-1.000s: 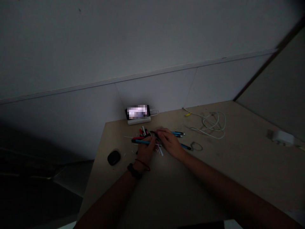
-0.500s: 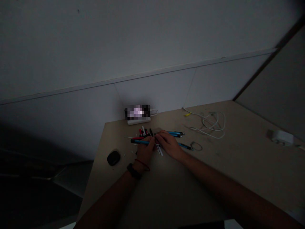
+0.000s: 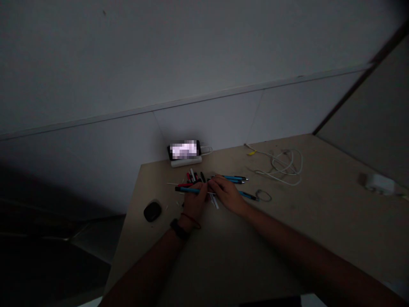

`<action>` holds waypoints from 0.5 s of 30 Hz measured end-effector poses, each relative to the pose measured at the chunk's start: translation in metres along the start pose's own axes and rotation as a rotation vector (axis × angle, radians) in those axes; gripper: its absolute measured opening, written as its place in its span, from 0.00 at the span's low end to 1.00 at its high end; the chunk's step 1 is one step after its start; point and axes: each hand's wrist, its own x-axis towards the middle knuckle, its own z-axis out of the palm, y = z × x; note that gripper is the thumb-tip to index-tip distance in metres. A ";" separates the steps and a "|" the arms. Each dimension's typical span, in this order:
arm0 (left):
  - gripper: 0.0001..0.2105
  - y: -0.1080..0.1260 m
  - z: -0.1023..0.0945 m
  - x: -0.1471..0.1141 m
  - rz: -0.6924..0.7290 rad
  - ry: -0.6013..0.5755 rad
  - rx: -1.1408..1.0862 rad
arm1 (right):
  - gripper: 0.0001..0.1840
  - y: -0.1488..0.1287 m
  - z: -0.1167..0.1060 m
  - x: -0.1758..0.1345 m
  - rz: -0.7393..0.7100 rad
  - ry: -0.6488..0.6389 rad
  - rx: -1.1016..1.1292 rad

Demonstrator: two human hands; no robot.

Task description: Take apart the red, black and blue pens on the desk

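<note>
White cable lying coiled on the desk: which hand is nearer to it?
Right. The right hand is left of the white cable and closer to the camera; the left hand, holding a blue pen, is farther left, beyond the right hand.

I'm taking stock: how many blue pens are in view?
4: one blue pen in the left hand, two more pens beyond the right hand, another pen to its right. Others may be hidden.

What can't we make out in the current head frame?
All in head view:
Phone screen: pixelated.
Right hand: grip hidden by its own fingers.
Lower blue pen: left end covered by that hand.
Dark object: cut off by bottom edge.
White bits beside left hand: too small.
</note>
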 end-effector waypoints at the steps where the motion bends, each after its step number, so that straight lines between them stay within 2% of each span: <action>1: 0.20 0.000 0.000 0.000 0.005 -0.001 0.004 | 0.26 0.000 0.000 0.000 0.001 -0.001 0.000; 10: 0.19 0.001 -0.002 0.000 0.004 0.005 0.024 | 0.24 -0.003 0.000 -0.001 0.011 0.031 0.011; 15: 0.19 -0.002 -0.001 0.000 0.007 0.013 0.012 | 0.21 -0.002 0.004 -0.003 0.077 0.097 0.070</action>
